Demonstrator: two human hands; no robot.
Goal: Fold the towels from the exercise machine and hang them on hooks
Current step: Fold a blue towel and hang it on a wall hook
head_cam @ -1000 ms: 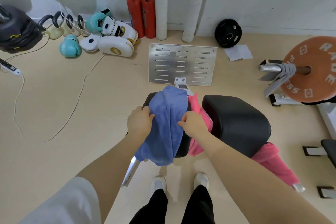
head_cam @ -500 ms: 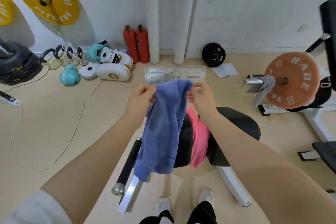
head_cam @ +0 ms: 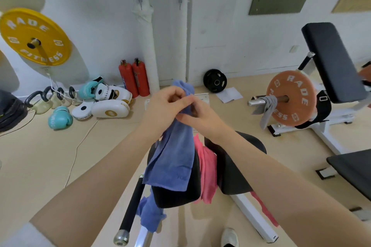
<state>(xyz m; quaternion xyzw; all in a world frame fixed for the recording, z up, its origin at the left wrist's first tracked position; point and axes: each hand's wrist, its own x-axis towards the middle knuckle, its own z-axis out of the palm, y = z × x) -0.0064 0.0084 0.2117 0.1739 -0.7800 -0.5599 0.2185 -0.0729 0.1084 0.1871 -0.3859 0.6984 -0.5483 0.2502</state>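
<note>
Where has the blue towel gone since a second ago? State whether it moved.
Yes. The blue towel has been lifted up off the black pad, which stays put; both hands, left hand and right hand, now pinch its top edge together.

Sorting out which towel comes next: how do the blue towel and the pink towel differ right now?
The blue towel is lifted, its top pinched by the left hand and right hand; the pink towel is held by neither. The blue towel hangs from the hands in front of the black pad; the pink towel lies draped between the pads. Both look unfolded.
</note>
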